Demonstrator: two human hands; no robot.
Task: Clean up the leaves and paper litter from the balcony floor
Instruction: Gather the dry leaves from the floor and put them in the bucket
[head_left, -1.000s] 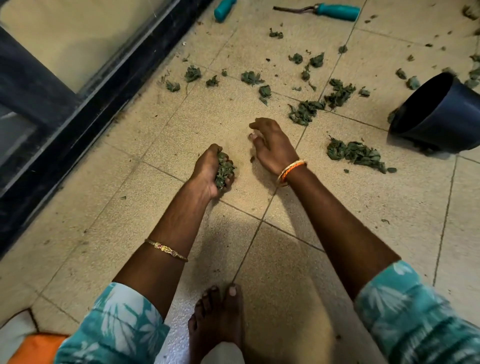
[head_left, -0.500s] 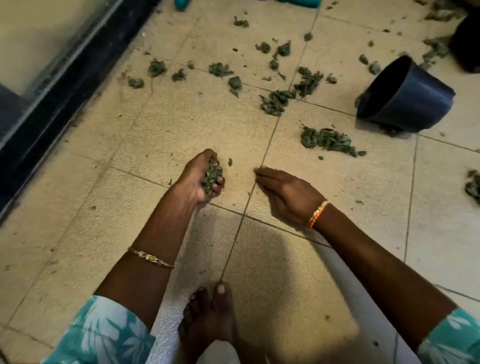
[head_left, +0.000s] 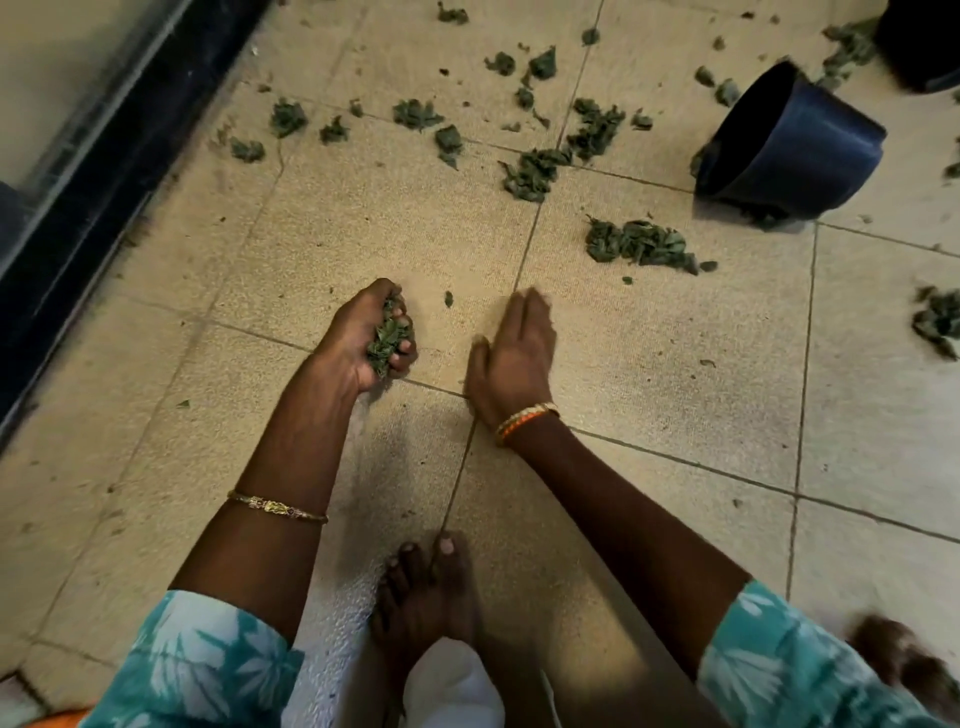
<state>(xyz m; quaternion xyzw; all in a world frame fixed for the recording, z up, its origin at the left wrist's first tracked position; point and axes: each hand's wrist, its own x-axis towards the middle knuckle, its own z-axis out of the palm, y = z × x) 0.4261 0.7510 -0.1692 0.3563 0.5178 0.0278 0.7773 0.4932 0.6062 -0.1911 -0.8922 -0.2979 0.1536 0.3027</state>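
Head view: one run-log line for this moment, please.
left hand: grips green leaf scraps | right hand: flat, open, empty | tipped dark blue plastic pot: on beige tiled floor

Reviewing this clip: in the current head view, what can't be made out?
- Tipped pot: its inside is dark, contents unreadable.
- Second dark object, top right: cut off by the frame edge.
- Right hand: fingertips motion-blurred; floor contact unclear.
- Left hand: fingers curl round leaves, hiding how many it holds.
- Paper litter: none identifiable.
- Blurred brown shape, bottom right: unidentifiable.
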